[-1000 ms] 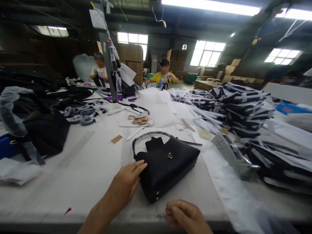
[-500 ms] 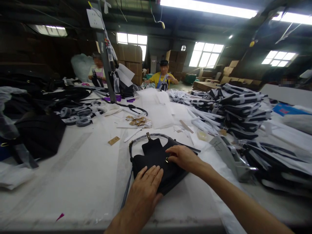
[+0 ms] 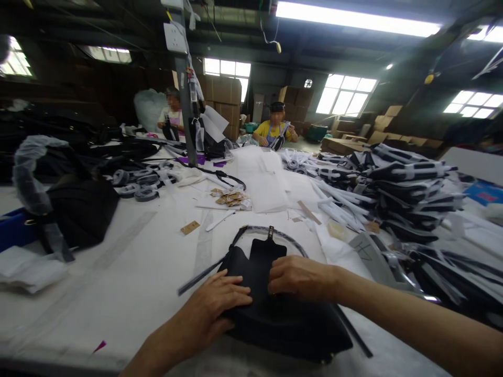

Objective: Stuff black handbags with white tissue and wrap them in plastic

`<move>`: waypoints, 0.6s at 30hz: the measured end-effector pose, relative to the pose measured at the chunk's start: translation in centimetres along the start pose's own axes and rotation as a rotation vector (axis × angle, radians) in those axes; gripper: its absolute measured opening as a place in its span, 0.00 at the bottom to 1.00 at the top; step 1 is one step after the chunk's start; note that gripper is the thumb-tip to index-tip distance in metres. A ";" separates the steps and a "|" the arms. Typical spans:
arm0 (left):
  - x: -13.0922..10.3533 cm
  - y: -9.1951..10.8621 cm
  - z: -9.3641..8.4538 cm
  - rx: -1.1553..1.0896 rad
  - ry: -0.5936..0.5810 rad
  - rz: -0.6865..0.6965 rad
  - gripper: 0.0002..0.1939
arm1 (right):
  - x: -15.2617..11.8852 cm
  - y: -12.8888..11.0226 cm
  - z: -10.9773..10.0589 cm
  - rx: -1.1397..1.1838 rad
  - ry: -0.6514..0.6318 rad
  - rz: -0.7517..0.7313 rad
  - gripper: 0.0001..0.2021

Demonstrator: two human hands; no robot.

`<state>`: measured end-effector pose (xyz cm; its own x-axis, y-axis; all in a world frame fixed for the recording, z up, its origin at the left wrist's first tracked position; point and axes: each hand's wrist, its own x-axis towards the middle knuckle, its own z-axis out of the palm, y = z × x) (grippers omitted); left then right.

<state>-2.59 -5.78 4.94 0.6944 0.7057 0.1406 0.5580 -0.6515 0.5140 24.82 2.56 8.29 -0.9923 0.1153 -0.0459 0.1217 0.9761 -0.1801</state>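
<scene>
A black handbag (image 3: 291, 327) lies on the white-covered table in front of me, its flap (image 3: 261, 254) folded back toward the far side. A gold-coloured metal tab (image 3: 271, 233) sticks out from the flap's end. My left hand (image 3: 214, 303) rests flat on the bag's left part, fingers stretched out. With curled fingers, my right hand (image 3: 301, 277) pinches at the middle of the bag's front, where a small gold clasp (image 3: 272, 294) barely shows beneath them. Behind the flap arches the plastic-wrapped handle (image 3: 288, 236). A dark strap (image 3: 200, 277) extends leftward.
Stacked black bag pieces with white wrapping (image 3: 412, 183) stand at right, beside a grey tape dispenser (image 3: 373, 256). Another black bag (image 3: 84, 207) is at left. Small brown packets (image 3: 231, 198) and white foam sheets (image 3: 267, 183) lie ahead. Two people work beyond the table.
The bag has turned clockwise and its lower edge sits nearer to me. My left hand has shifted left on it; my right hand stays at the clasp, fingers more curled.
</scene>
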 end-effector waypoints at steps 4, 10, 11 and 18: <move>0.6 1.6 0.1 0.127 -0.044 -0.041 0.31 | 0.1 -0.2 -0.3 -0.157 -0.031 -0.026 0.11; 2.1 1.7 4.5 0.368 -0.001 0.007 0.34 | -2.3 -5.9 -1.3 -0.019 0.228 0.511 0.15; 2.2 1.4 5.2 0.386 0.020 0.013 0.32 | -2.6 -7.2 -0.5 0.012 0.247 0.600 0.17; 5.9 1.6 5.5 0.493 -0.068 -0.141 0.26 | -2.3 -6.5 6.0 -0.053 0.271 0.772 0.33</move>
<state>4.91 -4.15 1.98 0.6161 0.7869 0.0353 0.7845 -0.6170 0.0618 26.49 -5.14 3.63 -0.6014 0.7924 0.1019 0.7786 0.6099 -0.1475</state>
